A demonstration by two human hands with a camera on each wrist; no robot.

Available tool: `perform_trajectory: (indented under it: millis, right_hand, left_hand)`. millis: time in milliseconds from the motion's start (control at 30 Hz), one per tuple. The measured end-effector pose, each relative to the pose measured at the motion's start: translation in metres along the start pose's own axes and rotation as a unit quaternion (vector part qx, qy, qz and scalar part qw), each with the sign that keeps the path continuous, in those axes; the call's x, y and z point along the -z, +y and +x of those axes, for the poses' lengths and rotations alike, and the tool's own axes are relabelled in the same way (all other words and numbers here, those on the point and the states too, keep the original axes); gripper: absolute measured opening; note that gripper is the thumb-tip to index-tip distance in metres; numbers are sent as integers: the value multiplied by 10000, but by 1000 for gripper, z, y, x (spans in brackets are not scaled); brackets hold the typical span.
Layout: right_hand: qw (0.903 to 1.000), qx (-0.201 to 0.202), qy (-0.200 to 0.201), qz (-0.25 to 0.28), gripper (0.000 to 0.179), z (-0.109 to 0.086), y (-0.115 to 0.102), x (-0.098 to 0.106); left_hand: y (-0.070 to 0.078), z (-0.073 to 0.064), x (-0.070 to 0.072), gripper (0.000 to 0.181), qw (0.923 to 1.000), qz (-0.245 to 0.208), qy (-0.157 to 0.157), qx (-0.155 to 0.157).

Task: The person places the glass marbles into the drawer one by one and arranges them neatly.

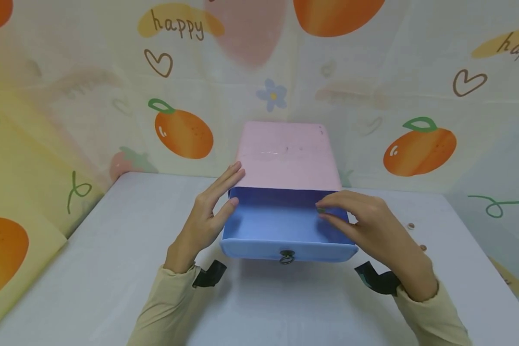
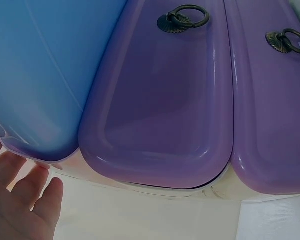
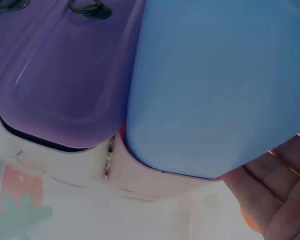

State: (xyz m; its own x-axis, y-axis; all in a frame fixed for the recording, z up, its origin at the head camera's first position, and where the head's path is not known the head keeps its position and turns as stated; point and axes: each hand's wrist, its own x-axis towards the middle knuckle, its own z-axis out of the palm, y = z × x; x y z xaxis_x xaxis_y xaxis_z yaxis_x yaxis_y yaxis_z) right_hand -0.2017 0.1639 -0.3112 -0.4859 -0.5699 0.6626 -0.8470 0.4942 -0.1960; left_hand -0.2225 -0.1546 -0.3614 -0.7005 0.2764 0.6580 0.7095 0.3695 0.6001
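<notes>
A pink-topped chest of drawers stands on the table with its blue top drawer pulled out. My left hand touches the left side of the chest near the drawer, its fingers fairly straight. Over the right part of the drawer, my right hand pinches a small green object between thumb and fingers; its kind is too small to tell. A ring pull hangs on the drawer front. In the left wrist view, the left fingers lie against the chest's side beside the blue drawer.
Purple drawers with ring pulls sit closed below the blue one. Two small brownish round pieces lie on the white table to the right of the chest. A fruit-patterned cloth hangs behind.
</notes>
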Motion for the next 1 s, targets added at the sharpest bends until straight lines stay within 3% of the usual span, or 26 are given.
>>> perform_trajectory:
  millis: [500,767,1000]
  right_hand:
    - [9981,167,-572,-152,28,18,3,-7]
    - [9945,-158,-1014,-196,21,24,2,-8]
    - [9855,-497,-1593,-299,16,29,1,-11]
  left_hand:
    - [0,0,0,52,10000,-18,0,-32]
    - [0,1,0,52,10000,-47,-18,-18]
    - [0,1,0,51,10000,-32,-1,-27]
